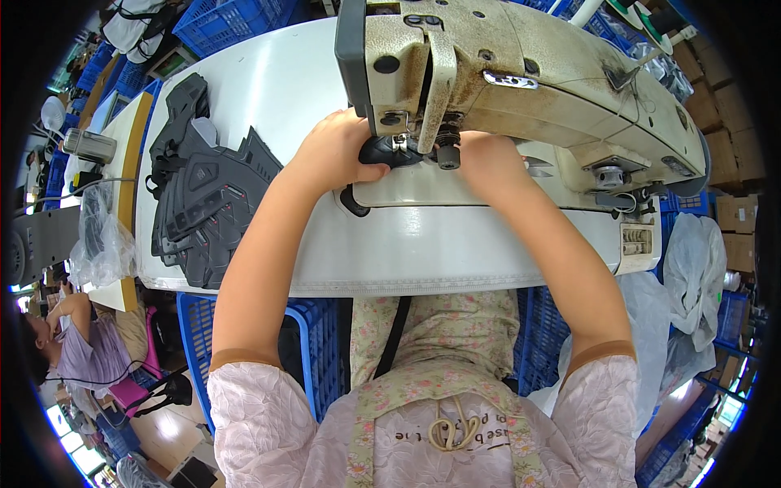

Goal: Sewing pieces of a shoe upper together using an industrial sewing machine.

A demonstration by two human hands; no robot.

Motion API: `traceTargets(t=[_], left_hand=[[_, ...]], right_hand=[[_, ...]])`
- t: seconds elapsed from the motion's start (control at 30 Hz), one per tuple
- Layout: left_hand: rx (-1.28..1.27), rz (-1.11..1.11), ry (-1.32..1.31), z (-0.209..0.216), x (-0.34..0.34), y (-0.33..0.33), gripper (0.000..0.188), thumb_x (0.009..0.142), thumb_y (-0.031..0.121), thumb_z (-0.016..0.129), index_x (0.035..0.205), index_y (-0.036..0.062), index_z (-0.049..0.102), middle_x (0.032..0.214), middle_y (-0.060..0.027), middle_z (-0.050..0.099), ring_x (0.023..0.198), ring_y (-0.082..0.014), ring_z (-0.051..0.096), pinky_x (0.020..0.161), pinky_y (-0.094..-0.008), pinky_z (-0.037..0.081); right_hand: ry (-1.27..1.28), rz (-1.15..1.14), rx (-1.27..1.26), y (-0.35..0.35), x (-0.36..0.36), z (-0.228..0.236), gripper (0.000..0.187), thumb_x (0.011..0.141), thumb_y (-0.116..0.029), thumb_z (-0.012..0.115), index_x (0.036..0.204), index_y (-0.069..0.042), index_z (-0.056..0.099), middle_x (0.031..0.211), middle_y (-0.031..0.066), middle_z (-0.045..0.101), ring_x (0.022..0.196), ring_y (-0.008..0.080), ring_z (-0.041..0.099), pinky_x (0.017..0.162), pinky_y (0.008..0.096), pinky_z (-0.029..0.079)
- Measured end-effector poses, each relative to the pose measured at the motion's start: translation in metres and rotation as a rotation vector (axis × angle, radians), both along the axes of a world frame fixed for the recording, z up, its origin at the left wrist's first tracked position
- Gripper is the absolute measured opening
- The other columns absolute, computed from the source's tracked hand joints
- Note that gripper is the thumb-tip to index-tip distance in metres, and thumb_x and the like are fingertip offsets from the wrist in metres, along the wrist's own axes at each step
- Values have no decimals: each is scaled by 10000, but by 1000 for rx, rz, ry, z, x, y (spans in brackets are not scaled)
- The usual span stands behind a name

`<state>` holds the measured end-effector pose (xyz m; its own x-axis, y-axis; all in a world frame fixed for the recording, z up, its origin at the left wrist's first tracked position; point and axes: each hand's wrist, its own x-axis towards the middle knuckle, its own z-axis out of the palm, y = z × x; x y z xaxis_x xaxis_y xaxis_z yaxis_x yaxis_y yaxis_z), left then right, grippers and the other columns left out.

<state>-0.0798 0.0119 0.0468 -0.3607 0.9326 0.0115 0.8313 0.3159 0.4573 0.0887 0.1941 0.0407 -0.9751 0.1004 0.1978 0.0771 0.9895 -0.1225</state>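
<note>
A cream, worn sewing machine (537, 73) stands on a white table (268, 89). Under its needle lies a black shoe piece (384, 151). My left hand (333, 150) presses on that piece from the left, fingers curled over it. My right hand (486, 159) reaches in from the right under the machine head; its fingers are hidden behind the presser foot knob (447, 154), so its hold on the piece is unclear.
A stack of black cut shoe pieces (203, 195) lies at the table's left. Blue plastic crates (317, 342) stand under the table and at the back (228, 20). Another person (77, 342) sits at the lower left. Clear plastic bags (691, 268) hang at the right.
</note>
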Motion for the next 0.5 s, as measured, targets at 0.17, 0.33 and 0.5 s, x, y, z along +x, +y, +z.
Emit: traceTargets(t=[0.17, 0.33, 0.5], left_hand=[[116, -48, 23, -2, -3, -1, 489, 636, 214, 797, 1089, 76, 671, 1017, -157, 690, 946, -358, 643, 843, -409, 517], [59, -100, -22, -3, -12, 1, 499, 619, 198, 779, 1096, 91, 679, 1044, -141, 665, 1011, -335, 602, 930, -410, 468], [66, -151, -114, -9, -16, 0, 532, 606, 193, 763, 1124, 107, 679, 1078, -124, 640, 1099, -321, 550, 1025, -420, 405]], right_hand=[[29, 67, 178, 10, 3, -6, 224, 884, -218, 597, 865, 5, 605, 731, 163, 616, 700, 333, 666, 595, 427, 534], [-16, 184, 298, -1, 7, -12, 271, 823, -116, 596, 1084, -81, 660, 783, 99, 642, 725, 264, 666, 580, 386, 541], [-259, 194, 433, -38, 14, 8, 418, 825, -127, 579, 1239, -87, 626, 757, 102, 662, 672, 246, 667, 552, 359, 530]])
